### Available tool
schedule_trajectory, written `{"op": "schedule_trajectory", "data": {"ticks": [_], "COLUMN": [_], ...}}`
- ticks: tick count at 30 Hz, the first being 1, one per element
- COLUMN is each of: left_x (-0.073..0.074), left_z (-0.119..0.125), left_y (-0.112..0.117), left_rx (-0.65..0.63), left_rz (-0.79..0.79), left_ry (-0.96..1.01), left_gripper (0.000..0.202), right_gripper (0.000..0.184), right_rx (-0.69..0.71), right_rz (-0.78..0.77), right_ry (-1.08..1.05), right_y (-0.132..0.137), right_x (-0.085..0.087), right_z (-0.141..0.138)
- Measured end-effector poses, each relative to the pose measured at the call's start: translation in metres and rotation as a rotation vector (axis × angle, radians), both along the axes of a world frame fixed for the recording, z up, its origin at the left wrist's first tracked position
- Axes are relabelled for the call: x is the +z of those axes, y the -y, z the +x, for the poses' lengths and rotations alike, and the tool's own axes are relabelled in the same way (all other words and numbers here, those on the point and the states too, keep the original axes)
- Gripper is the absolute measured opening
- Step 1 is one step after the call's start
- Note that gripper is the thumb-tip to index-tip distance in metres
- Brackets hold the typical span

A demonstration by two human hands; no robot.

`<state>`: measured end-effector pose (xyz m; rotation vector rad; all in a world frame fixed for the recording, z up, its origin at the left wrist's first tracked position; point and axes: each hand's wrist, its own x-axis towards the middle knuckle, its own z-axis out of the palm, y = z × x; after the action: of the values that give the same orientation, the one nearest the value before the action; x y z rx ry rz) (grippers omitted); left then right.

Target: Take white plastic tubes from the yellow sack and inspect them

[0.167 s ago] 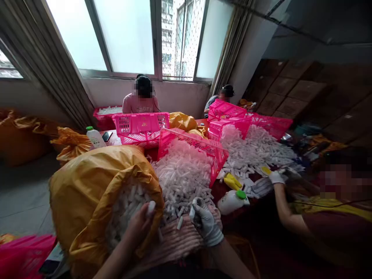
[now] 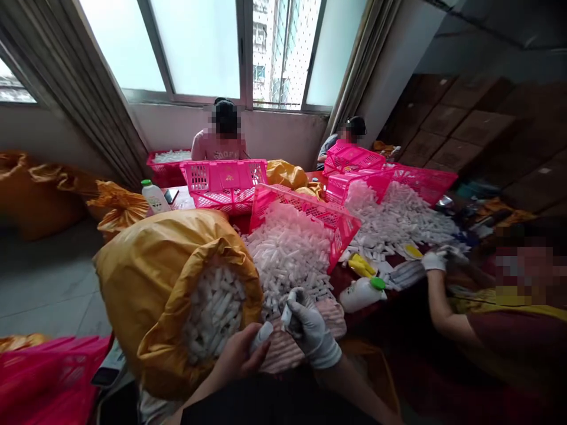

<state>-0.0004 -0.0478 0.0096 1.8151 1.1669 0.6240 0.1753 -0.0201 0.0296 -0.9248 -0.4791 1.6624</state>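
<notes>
My bare left hand (image 2: 239, 354) is closed round a small white plastic tube (image 2: 262, 333), held just in front of the mouth of a big yellow sack (image 2: 146, 277) full of the same white tubes. My right hand (image 2: 310, 327), in a white glove, pinches another small white piece (image 2: 287, 313) close beside it. Both hands hover over a pink striped cloth (image 2: 287, 348) on my lap. Right behind them, a heap of white tubes (image 2: 287, 248) spills from a tipped pink basket (image 2: 330, 218).
A person at the right, gloved hand (image 2: 434, 260), works by a second white pile (image 2: 398, 221). Two white bottles with green caps (image 2: 361, 292) (image 2: 153, 195), more pink baskets (image 2: 225, 183), two people by the window, yellow sacks at left, cardboard boxes at right.
My left hand has moved right and down with its tube, closer to the gloved right hand. The view has shifted slightly, so everything sits a little further right.
</notes>
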Motion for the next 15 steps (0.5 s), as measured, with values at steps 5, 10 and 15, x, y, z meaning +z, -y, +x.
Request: {"op": "schedule_trajectory", "data": {"ticks": [5, 10, 15], "left_x": [-0.016, -0.037, -0.047], "left_z": [-0.030, -0.048, -0.050], "left_y": [0.012, 0.025, 0.026], "left_rx": [-0.046, 0.009, -0.070], "left_rz": [-0.131, -0.526, -0.815], "left_ry": [0.194, 0.571, 0.799], "left_gripper": [0.039, 0.050, 0.051], "right_gripper": [0.032, 0.028, 0.034], "right_rx": [-0.005, 0.146, 0.074], "right_rz": [0.175, 0.309, 0.113], "right_ry": [0.351, 0.447, 0.200], "right_y": [0.019, 0.037, 0.044], "right_x": [0.001, -0.020, -0.044], "right_z": [-0.057, -0.089, -0.100]}}
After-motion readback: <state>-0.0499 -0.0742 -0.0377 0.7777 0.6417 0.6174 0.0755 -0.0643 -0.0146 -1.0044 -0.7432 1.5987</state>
